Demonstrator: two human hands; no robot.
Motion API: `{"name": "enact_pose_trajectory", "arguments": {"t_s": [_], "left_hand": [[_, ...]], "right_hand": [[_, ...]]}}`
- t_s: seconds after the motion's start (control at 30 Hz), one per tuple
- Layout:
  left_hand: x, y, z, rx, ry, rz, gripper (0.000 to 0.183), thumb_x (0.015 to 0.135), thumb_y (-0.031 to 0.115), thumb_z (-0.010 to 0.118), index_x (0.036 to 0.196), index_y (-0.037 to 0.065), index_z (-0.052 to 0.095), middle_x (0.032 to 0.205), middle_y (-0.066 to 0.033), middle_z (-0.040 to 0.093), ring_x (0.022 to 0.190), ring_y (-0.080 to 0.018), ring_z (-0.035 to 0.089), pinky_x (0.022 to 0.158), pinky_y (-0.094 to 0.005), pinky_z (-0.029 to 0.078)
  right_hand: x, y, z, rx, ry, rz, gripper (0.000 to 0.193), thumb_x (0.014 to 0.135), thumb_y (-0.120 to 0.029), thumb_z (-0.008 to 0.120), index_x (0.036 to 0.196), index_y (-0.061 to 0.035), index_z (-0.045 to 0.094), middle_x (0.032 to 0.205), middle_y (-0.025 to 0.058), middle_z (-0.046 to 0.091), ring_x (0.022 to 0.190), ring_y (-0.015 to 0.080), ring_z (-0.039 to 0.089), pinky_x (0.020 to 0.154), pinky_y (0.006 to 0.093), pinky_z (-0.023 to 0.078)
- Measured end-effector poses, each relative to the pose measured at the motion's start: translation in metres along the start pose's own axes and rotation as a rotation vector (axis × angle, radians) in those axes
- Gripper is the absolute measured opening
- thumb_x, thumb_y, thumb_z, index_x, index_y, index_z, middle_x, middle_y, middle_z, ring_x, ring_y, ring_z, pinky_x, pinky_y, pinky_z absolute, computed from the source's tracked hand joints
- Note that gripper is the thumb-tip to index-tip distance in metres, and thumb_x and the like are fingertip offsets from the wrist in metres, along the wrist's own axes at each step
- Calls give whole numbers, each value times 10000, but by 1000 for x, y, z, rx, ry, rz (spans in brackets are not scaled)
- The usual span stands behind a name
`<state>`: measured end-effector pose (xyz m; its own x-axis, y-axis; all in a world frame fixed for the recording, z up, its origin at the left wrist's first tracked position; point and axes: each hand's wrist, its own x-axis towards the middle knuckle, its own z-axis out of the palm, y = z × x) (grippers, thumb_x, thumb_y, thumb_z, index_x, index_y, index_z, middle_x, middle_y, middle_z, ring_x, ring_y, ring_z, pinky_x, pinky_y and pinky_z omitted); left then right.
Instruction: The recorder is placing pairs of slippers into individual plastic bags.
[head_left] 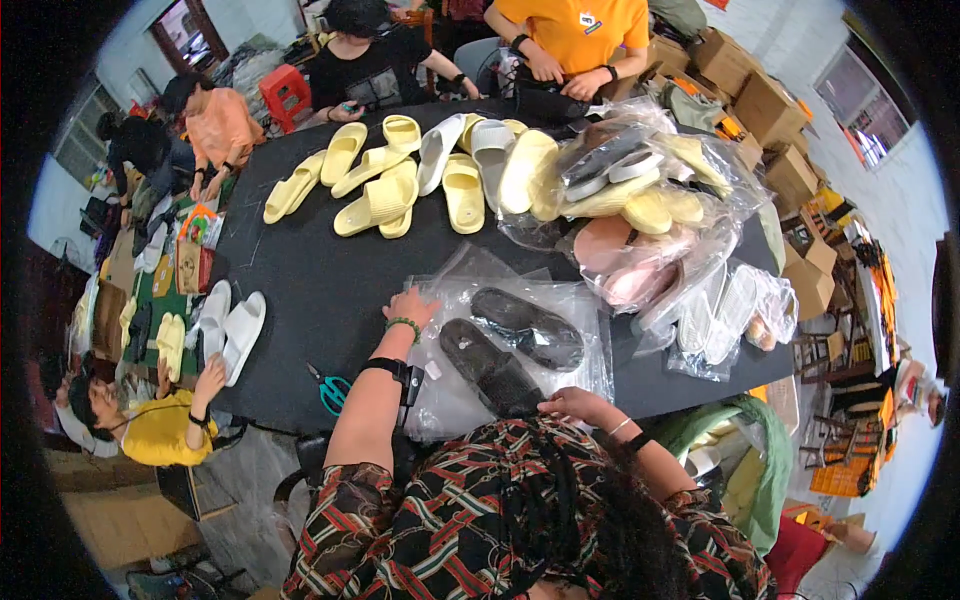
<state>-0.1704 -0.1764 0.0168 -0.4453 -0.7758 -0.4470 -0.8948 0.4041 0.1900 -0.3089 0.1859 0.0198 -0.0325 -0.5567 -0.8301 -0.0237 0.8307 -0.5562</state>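
Note:
A pair of black slide slippers (528, 328) lies in front of me, with shiny clear plastic over them, on a stack of clear plastic bags (432, 395). My left hand (412, 306) rests on the far left part of the bags, fingers stretched out, with a green bead bracelet on its wrist. At the near right end of the black slippers, my right hand (580, 405) has its thumb and fingers closed on the edge there. Whether it pinches only plastic or also the slipper is hard to see.
Yellow slippers (375, 205) and grey ones (440, 155) line the table's far side. Bagged slippers pile up (650, 190) at the right. Teal-handled scissors (330, 390) lie at the left edge. A green sack (725, 420) stands by my right arm. A person in yellow (165, 430) holds white slippers (240, 335).

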Motion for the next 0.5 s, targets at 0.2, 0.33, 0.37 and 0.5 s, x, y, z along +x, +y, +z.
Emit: {"name": "enact_pose_trajectory", "arguments": {"t_s": [0.2,0.33,0.37,0.5], "left_hand": [[-5,-7,-1,-156,166,126,316,768,373,710,931,107,664,1037,-83,663,1034,-260,606,871,-502,448],[-36,-26,-16,-704,386,387,202,778,168,731,814,53,569,762,-78,639,685,-183,622,624,-317,475],[-49,-22,-22,-844,338,456,180,798,123,710,837,40,554,754,-73,636,666,-160,612,614,-287,468],[-117,-41,-35,-1015,199,484,211,861,41,633,1029,0,511,795,-82,651,714,-137,632,651,-260,491]], "right_hand": [[9,13,-5,430,31,-86,366,834,-277,717,1040,-1,594,885,99,655,801,157,637,688,283,533],[9,-1,-17,514,171,-326,227,849,-161,695,969,-42,543,806,45,631,713,136,624,654,272,520],[5,1,-25,503,173,-371,223,847,-148,691,981,-49,543,819,35,624,740,133,619,669,271,519],[3,6,-51,444,145,-438,225,857,-148,665,1030,-68,545,895,20,607,808,127,604,706,276,519]]}}
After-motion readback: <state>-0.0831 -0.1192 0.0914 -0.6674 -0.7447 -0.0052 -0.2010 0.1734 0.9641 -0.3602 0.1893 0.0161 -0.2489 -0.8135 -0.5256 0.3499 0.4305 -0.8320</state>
